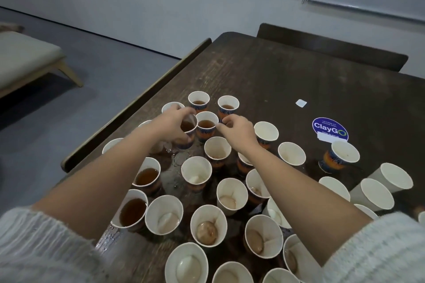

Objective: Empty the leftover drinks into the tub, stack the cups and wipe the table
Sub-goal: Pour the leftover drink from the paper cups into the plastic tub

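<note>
Several paper cups stand on the dark wooden table (287, 76). Some hold brown drink; others show only pale dregs. My left hand (171, 125) grips one cup of brown drink (188, 130) and tilts it slightly. My right hand (238, 132) is beside the neighbouring full cup (207, 125), its fingertips pinching that cup's rim. Two more cups with drink (199, 101) (227, 105) stand just beyond. Nearer to me stand two fuller cups (147, 176) (132, 210). No tub is in view.
Spilled liquid wets the table (177, 163) among the cups. A blue ClayGo sticker (330, 127) and a small white square (300, 103) lie on the right. Stacked cups lie on their side at far right (379, 190). Benches run along the left (138, 103) and far edges.
</note>
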A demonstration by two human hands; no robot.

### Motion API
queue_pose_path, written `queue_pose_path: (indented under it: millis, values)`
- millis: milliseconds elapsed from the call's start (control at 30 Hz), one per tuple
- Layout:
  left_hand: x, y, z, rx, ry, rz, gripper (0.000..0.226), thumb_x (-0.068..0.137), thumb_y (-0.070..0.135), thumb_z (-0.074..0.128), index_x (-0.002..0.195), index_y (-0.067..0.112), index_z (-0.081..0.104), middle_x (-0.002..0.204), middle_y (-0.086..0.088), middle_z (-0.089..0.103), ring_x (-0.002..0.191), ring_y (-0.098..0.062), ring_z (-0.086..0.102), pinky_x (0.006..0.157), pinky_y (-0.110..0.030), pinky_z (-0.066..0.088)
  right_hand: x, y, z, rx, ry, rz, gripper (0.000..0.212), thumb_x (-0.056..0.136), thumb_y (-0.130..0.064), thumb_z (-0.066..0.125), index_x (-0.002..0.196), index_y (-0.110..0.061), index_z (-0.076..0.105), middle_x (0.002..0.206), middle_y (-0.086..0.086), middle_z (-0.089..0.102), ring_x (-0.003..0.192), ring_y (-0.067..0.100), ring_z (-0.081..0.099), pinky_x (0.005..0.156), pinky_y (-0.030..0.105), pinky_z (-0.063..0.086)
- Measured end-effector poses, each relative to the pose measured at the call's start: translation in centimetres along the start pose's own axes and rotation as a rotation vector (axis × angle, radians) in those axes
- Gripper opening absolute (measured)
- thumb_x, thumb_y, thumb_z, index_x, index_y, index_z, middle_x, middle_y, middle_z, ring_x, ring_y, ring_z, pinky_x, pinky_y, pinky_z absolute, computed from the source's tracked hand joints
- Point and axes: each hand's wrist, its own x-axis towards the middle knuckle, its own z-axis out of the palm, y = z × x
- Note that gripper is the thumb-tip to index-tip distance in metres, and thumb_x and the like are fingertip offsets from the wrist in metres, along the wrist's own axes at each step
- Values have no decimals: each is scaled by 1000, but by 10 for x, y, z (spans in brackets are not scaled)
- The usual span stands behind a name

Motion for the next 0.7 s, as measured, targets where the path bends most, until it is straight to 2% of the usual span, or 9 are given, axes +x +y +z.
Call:
queue_pose_path:
  millis: [100,200,267,367,467,600,700]
  values:
    - [-9,29,-28,16,19,43,80,74,27,81,139,34,37,125,-3,38,116,-23,45,93,-35,49,-13,-14,-14,346,-89,99,44,91,-52,59,111,-14,66,106,0,64,100,17,58,84,31,46]
    - [-17,65,-46,19,35,115,80,73,28,82,140,33,37,128,-2,37,114,-20,44,91,-33,50,-27,-17,-36,661,-411,248,60,87,-68,50,121,-19,56,95,0,59,91,20,52,90,37,40]
    - [-20,92,-51,20,37,167,78,75,25,81,139,33,38,125,0,37,109,-17,42,84,-27,48,-34,-8,-51,799,-537,259,61,86,-72,46,118,-22,59,92,3,62,87,21,54,87,39,39]
    - [-24,135,-48,19,34,235,76,75,23,80,138,34,39,118,3,37,107,-16,43,78,-23,44,-47,14,-78,935,-501,226,59,85,-70,50,114,-21,65,104,10,67,93,25,58,93,40,44]
    - [-24,179,-36,0,17,300,76,75,23,81,138,35,39,116,6,34,109,-16,44,77,-23,49,-63,41,-110,988,-403,248,59,84,-67,55,121,-21,63,121,14,62,109,29,62,104,46,46]
    - [-22,259,-8,-36,-43,403,74,75,21,80,136,37,40,124,5,36,111,-15,43,75,-19,47,-92,95,-165,1040,-285,270,58,85,-63,56,125,-21,60,125,17,61,110,32,62,88,41,53]
    - [-22,323,20,-46,-57,496,77,75,23,80,139,37,39,133,2,37,119,-19,45,82,-22,49,-122,136,-210,1069,-148,315,49,89,-54,54,123,-18,58,116,17,65,100,31,65,82,39,55]
